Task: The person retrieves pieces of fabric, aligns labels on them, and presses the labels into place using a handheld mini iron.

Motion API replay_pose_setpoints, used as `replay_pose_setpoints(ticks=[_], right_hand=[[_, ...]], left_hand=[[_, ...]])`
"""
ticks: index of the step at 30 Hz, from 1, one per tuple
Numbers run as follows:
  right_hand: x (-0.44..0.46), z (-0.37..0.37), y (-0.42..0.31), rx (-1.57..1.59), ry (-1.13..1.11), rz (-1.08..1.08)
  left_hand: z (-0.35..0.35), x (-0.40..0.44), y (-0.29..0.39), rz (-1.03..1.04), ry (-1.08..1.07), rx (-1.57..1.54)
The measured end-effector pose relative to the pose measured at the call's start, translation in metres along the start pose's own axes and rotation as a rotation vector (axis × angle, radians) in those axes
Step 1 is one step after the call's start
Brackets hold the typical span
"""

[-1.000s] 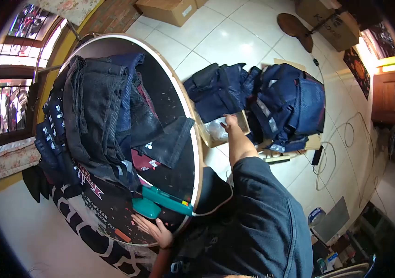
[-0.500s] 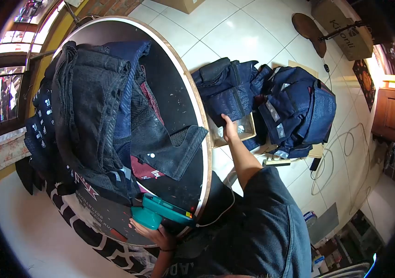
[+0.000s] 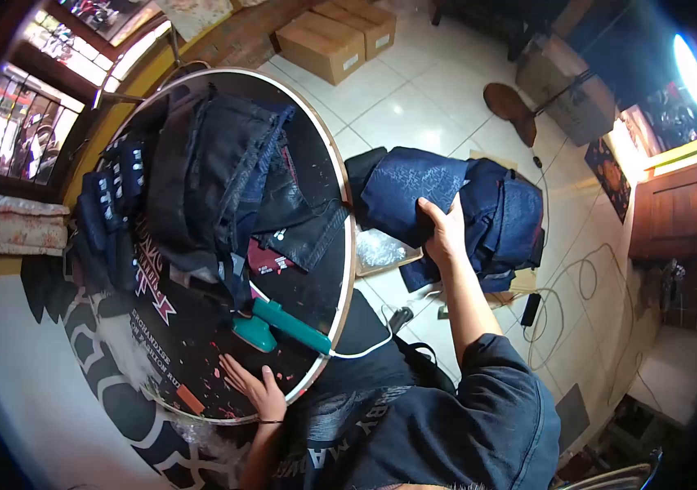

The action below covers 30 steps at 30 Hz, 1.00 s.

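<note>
Raised since the earlier frame, the blue cloth [image 3: 412, 184] is now gripped in the right hand [image 3: 446, 233], with the thumb pressed on its patterned face and the other fingers hidden beneath. It is held between the worktop [image 3: 320, 139] and the blue pile [image 3: 516, 216], which is partly covered by the right hand and forearm. Just below the cloth in the view, an open box [image 3: 407, 259] is seen on the floor [image 3: 381, 94], with clear plastic [image 3: 379, 247] inside. By the left hand [image 3: 260, 394], the green iron [image 3: 293, 327] is no longer touched; its fingers are slightly spread and nothing is held, the palm being turned down at the worktop's edge. The iron is laid on the worktop, with its white cord [image 3: 365, 354] run over the rim. An orange-red strip [image 3: 190, 398] is seen near the left hand, on its far side from the iron. Beyond the iron, the worktop is covered by a dark pile [image 3: 214, 171], with a maroon cloth [image 3: 268, 258] partly exposed at its lower edge. Farther out, two cartons [image 3: 328, 49] are set side by side on the floor.
</note>
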State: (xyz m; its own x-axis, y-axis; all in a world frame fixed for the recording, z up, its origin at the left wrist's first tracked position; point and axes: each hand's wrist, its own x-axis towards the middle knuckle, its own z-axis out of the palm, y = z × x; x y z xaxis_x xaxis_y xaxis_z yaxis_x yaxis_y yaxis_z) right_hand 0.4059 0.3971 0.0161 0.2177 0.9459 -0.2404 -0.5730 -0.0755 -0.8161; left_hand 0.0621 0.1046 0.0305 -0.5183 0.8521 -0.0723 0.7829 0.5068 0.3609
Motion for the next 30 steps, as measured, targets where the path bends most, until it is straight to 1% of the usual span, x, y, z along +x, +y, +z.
replay_pose_setpoints(ticks=[1,3,4,5,6,7,8,9,11,13,14,16,17,19,20,21,23,24,25,27,28,29,30], right_hand=[[-0.015,0.012,-0.025,-0.039,-0.031,0.003],[-0.042,0.032,-0.061,-0.066,-0.147,-0.033],[-0.059,0.043,-0.076,-0.072,-0.171,-0.052],[-0.077,0.053,-0.088,-0.021,-0.188,-0.034],[-0.096,0.065,-0.098,0.027,-0.210,-0.012],[-0.117,0.079,-0.103,0.104,-0.219,-0.013],[-0.137,0.093,-0.106,0.178,-0.278,-0.012],[-0.158,0.106,-0.109,0.249,-0.338,-0.004],[-0.202,0.131,-0.108,0.334,-0.400,0.110],[-0.233,0.146,-0.095,0.359,-0.463,0.211],[-0.249,0.155,-0.091,0.407,-0.497,0.274],[-0.278,0.170,-0.084,0.371,-0.562,0.351],[-0.291,0.173,-0.080,0.361,-0.583,0.383],[-0.316,0.183,-0.073,0.336,-0.625,0.432],[-0.325,0.187,-0.069,0.329,-0.645,0.461],[-0.332,0.185,-0.065,0.316,-0.669,0.480],[-0.343,0.176,-0.061,0.151,-1.058,0.663],[-0.354,0.180,-0.071,0.008,-1.198,0.783],[-0.358,0.179,-0.079,-0.130,-1.385,0.870],[-0.354,0.193,-0.112,-0.562,-1.803,0.881],[-0.350,0.195,-0.122,-0.659,-1.861,0.623],[-0.348,0.197,-0.125,-0.474,-1.719,0.225],[-0.351,0.199,-0.127,-0.352,-1.389,0.101]], left_hand=[[-0.003,-0.003,-0.002,0.006,0.054,-0.158],[-0.012,-0.006,-0.002,0.098,0.235,-0.373],[-0.025,-0.007,0.011,0.187,0.312,-0.324],[-0.029,-0.005,0.010,0.182,0.334,-0.343],[-0.039,-0.002,0.008,0.314,0.031,-0.526],[-0.045,-0.002,0.015,0.392,-0.172,-0.671],[-0.055,0.000,0.027,0.434,-0.391,-0.811],[-0.074,-0.003,0.065,0.421,-0.511,-0.924],[-0.103,-0.016,0.124,0.311,-0.519,-1.498],[-0.118,-0.023,0.151,0.291,-0.381,-1.869],[-0.131,-0.024,0.153,0.281,-0.341,-1.884],[-0.156,-0.024,0.150,0.211,-0.088,-1.836],[-0.166,-0.023,0.144,0.201,-0.053,-1.846],[-0.185,-0.020,0.127,0.241,0.189,-1.797],[-0.203,-0.021,0.118,0.295,0.222,-1.806],[-0.220,-0.016,0.101,0.398,0.209,-1.692],[-0.262,-0.012,0.080,0.490,0.204,-1.467],[-0.284,-0.013,0.071,0.498,0.190,-1.374],[-0.303,-0.012,0.063,0.505,0.173,-1.281],[-0.330,-0.005,0.048,0.769,0.244,-1.058],[-0.341,0.003,0.038,0.910,0.285,-0.932],[-0.355,-0.002,0.030,0.933,0.216,-0.850],[-0.363,-0.004,0.022,0.952,0.254,-0.736]])
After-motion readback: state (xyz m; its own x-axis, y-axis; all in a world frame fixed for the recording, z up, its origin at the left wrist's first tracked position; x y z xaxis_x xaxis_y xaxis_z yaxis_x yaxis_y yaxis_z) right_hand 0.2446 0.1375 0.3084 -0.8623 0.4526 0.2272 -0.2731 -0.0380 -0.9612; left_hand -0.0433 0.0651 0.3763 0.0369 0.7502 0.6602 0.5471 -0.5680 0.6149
